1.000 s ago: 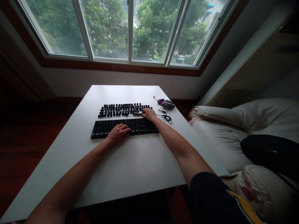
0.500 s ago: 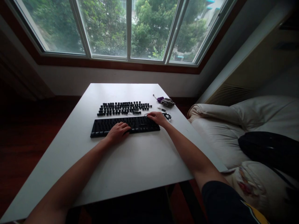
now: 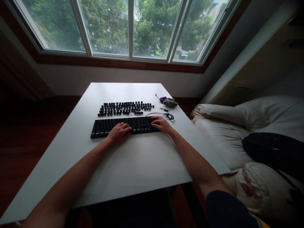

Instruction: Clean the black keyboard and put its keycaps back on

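A black keyboard (image 3: 111, 125) lies lengthwise on the white table in front of me. My left hand (image 3: 119, 131) rests across its front edge near the middle, fingers laid out over the keys. Over the keyboard's right end is my right hand (image 3: 161, 124), its fingers apart and bent down onto the key area; no object shows in it. Just behind the keyboard, loose black keycaps (image 3: 121, 109) stand in several rows. A thin ring-shaped tool (image 3: 132, 113) lies at their front. From the keyboard's back edge a black cable (image 3: 169, 116) runs right into a small coil.
On the white table (image 3: 133, 164), a grey cloth pouch (image 3: 170, 102), a purple item (image 3: 162, 99) and a small slim tool (image 3: 164, 109) lie at the back right. A pale sofa (image 3: 220, 129) with a dark bag (image 3: 273, 152) stands to the right. Behind is a window (image 3: 109, 28).
My right hand has drawn back from the keyboard's rear edge onto its right end, and its fingers have spread. More of the cable shows. My left hand stays on the keyboard.
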Available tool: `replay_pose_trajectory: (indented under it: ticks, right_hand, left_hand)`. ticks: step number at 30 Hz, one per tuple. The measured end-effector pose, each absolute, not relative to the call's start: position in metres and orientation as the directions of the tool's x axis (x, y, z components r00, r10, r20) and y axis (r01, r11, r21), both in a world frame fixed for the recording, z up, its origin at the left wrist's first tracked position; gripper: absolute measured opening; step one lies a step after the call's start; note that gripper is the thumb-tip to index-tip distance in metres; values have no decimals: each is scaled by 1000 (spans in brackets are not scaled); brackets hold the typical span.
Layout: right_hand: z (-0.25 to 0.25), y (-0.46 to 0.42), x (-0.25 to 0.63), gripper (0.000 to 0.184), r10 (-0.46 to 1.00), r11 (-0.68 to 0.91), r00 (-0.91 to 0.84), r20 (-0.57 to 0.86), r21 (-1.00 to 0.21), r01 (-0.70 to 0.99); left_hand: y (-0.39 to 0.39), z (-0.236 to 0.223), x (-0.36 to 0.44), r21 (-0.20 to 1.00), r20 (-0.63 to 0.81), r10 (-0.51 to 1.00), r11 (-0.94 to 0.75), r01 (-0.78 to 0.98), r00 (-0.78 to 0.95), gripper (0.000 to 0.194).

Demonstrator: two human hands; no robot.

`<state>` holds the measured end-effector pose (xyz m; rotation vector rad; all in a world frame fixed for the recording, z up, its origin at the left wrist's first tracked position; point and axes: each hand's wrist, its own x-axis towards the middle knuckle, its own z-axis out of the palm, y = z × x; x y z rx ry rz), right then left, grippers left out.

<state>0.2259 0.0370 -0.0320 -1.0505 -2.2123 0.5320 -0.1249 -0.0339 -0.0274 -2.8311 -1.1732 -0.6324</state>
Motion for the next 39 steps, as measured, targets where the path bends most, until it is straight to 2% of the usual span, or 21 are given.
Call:
replay_pose_trajectory:
  ticks: [22,39]
  right_hand:
    - [-36,28,219,14,796,603,-479,370,-557,572]
    - [-32,24,216,13,768,639,-511,384,-504,581]
  left_hand:
    - [-35,-27,-126,140,363,672,-725,675,646,29]
    - [-39,-23,-125,27,328,652,-730,683,683,32]
